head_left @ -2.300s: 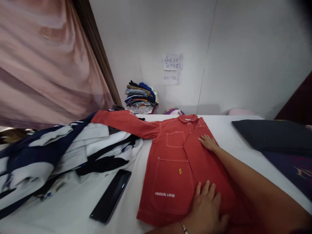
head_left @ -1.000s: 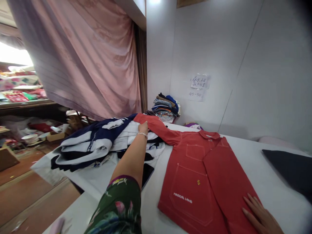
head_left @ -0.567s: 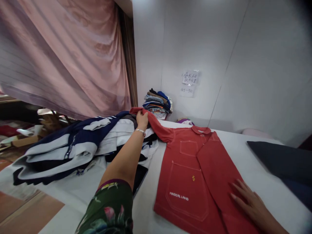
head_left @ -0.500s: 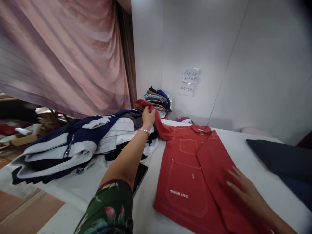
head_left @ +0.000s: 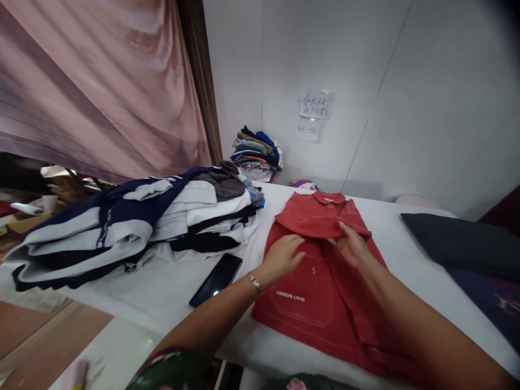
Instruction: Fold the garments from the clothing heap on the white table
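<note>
A red collared shirt point(head_left: 304, 311) with "MAGICAL LAND" lettering lies front up on the white table. One sleeve point(head_left: 309, 225) is laid across its chest, and the other runs down along the right side. My right hand point(head_left: 352, 248) pinches the end of the crossing sleeve between thumb and fingers. At the left part of that sleeve is my left hand point(head_left: 282, 260), its fingers stretched out by the lower edge and its thumb apart. Whether its fingertips press on the cloth is hard to tell.
Left of the shirt lie a phone point(head_left: 215, 279) and a heap of loose clothes point(head_left: 195, 208). A folded stack point(head_left: 255, 154) stands by the wall under handwritten paper signs point(head_left: 312, 114). Dark garments point(head_left: 463, 238) lie at the right. A pink curtain point(head_left: 122, 81) hangs at the left.
The sleeve that my left hand held out to the left now lies across the chest. My left hand has come back rightward and let go; my right hand has moved up-left onto the sleeve.
</note>
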The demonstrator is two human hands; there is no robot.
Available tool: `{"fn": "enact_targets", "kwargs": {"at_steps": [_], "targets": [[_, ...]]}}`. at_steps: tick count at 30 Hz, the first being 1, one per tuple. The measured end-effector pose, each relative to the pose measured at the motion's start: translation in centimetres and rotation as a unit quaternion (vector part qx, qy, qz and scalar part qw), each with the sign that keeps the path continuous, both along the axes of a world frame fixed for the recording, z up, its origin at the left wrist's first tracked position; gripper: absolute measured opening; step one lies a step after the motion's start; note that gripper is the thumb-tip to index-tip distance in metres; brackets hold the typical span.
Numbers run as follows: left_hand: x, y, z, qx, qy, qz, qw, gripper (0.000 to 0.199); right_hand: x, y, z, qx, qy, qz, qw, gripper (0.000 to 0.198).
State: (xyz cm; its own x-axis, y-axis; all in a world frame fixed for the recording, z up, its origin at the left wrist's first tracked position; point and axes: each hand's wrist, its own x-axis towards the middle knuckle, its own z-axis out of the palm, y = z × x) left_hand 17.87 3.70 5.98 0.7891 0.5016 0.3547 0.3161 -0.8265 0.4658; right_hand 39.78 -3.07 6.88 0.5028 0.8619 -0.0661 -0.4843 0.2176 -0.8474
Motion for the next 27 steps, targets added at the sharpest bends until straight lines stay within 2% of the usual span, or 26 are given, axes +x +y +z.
{"fn": "enact_targets", "kwargs": {"at_steps": [4, 8, 11, 14, 17, 20, 24, 27], "targets": [[-6.2, -0.2, -3.6, -0.042, 0.060, 0.178, 0.981, 0.044, 3.0, -0.1, 2.4, 0.007, -0.028, 0.033, 0.999, 0.019], [-8.5, -1.9, -5.0, -0.070, 0.103, 0.242, 0.962, 0.053, 5.7, 2.6, 6.5, 0.010, -0.080, 0.028, 0.996, 0.024], [-8.4, -2.5, -4.6, -0.165, 0.111, 0.270, 0.942, 0.063, 7.3, 5.1, 9.5, 0.014, -0.123, 0.008, 0.992, 0.024], [-7.8, -2.5, -3.6, -0.312, 0.086, 0.235, 0.916, 0.052, 8.7, 6.9, 12.2, 0.020, -0.162, -0.013, 0.987, 0.020], [-6.9, -2.7, -2.4, -0.429, -0.007, 0.140, 0.892, 0.036, 10.0, 7.5, 14.6, 0.009, -0.196, -0.035, 0.980, 0.017], [-4.9, -3.3, -1.0, -0.421, -0.055, 0.058, 0.904, 0.035, 11.7, 7.2, 17.0, 0.004, -0.236, -0.067, 0.969, 0.021], [0.6, -4.6, -0.7, -0.365, -0.022, -0.007, 0.931, 0.033, 14.7, 5.6, 19.7, -0.014, -0.301, -0.126, 0.945, 0.031], [5.9, -6.0, -1.8, -0.398, 0.024, -0.063, 0.915, 0.034, 16.9, 4.0, 20.6, -0.038, -0.321, -0.181, 0.929, 0.030]]}}
